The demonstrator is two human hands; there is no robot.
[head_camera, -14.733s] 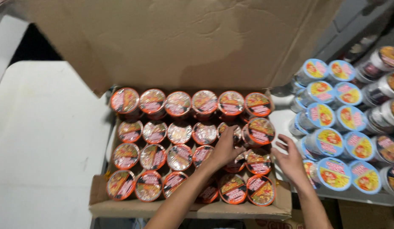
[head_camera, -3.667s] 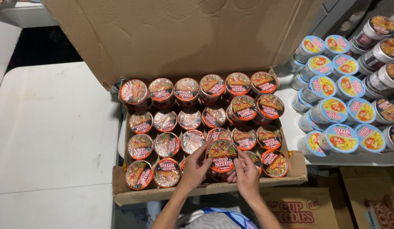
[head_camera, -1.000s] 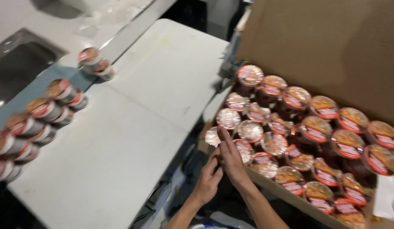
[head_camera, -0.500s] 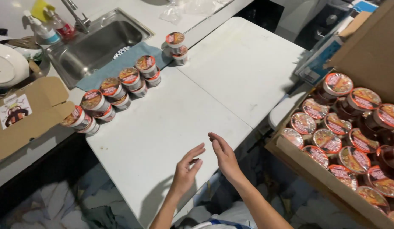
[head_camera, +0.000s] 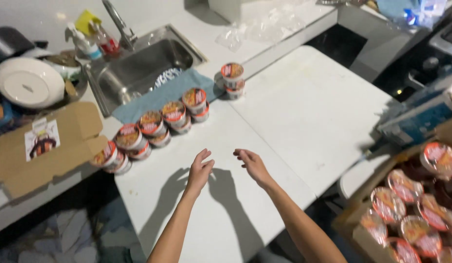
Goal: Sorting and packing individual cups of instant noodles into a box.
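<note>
Fingers first: the left hand [head_camera: 199,171] is shown w/ fingers loosely spread and slightly curled, nothing held; the right hand [head_camera: 253,164] likewise, fingers relaxed and apart, palm down, nothing gripped. Both hover just above the white folding table [head_camera: 304,112], near each other, shadows cast below them at approx. 6 o'clock.

Progress, as judged from the layout: a row of noodle cups [head_camera: 162,119], stacked two high, is seen set along the table's far edge, running from approx. 9 o'clock to 12 o'clock of the hands; the end stack [head_camera: 232,80] stands a little apart from the rest, at 12 o'clock. A fair no. of cups is thus out already. The cardboard box [head_camera: 362,234], at 4 o'clock of the hands and off the table's edge, is seen to hold many more cups [head_camera: 411,214], so the larger part appears left; the full count cannot be told, as the box is cut off by the frame.

Surface: the table is white, hinged across the middle, bare around the hands. Next to the row of cups, a blue cloth [head_camera: 162,95] is laid along the front of a steel sink [head_camera: 138,68].

Room: a faucet [head_camera: 120,24] and bottles [head_camera: 92,44] are seen behind the sink at 11 o'clock; a white plate [head_camera: 29,83] and a flattened carton [head_camera: 41,146] lie at 9–10 o'clock; clear plastic wrap [head_camera: 260,27] rests on the counter at 12 o'clock. Lighting is dim, floor dark.
</note>
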